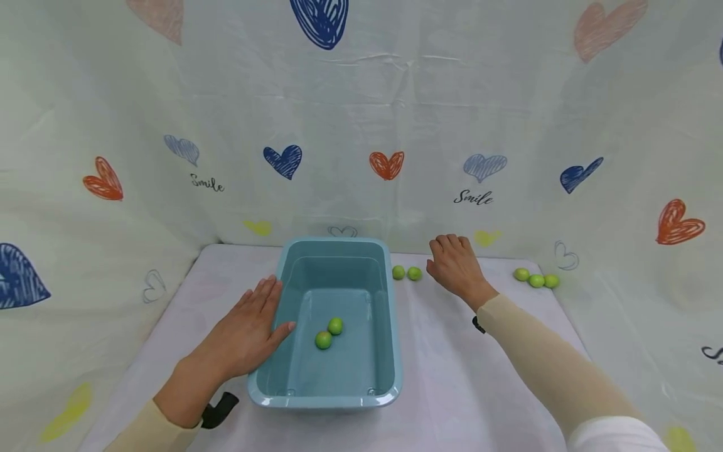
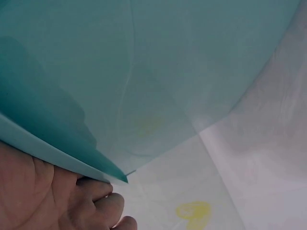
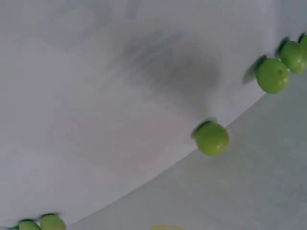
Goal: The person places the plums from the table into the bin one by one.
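Observation:
A light blue plastic tub stands on the white-covered table, with two small round green fruits, lime-like, on its floor. My left hand rests along the tub's left rim, fingers straight against the outer side and thumb reaching over the edge; the left wrist view shows the palm against the rim. My right hand hovers over the table right of the tub, its fingers loosely bent. In the right wrist view a lone green fruit lies on the table near its far edge, and no hand appears there.
Two green fruits lie between the tub and my right hand. A group of three green fruits sits at the table's far right. A white curtain printed with hearts hangs behind and on both sides of the table.

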`<state>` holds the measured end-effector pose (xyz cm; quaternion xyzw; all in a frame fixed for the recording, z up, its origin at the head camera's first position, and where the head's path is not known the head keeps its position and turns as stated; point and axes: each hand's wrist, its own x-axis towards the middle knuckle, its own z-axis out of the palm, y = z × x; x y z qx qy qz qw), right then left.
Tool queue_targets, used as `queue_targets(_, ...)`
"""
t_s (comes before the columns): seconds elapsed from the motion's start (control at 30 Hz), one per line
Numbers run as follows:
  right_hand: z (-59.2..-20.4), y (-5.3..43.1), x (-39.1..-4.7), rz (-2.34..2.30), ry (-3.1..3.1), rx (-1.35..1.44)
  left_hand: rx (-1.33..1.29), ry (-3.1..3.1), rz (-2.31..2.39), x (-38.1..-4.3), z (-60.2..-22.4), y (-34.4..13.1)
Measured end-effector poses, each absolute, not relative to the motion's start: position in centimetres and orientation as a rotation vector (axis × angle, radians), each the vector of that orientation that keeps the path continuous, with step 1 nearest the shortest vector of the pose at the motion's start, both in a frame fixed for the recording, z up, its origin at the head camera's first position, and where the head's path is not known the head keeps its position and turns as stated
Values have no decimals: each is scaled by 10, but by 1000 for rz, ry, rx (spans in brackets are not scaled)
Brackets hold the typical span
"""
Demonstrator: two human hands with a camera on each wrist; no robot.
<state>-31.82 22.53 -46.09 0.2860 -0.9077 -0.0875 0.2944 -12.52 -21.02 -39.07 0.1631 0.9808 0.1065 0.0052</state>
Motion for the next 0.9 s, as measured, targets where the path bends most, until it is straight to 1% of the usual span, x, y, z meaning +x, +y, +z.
queue_targets(0.27, -488, 226, -322, -327, -2496, 798, 513, 3069, 344, -125, -389, -210)
queue_targets(0.6, -506, 202, -326, -380, -2581, 852, 498, 3071, 345, -124, -390, -213)
queue_targets(0.9, -524, 196, -331, -435, -2634, 837, 498, 3081, 353, -124, -392, -212)
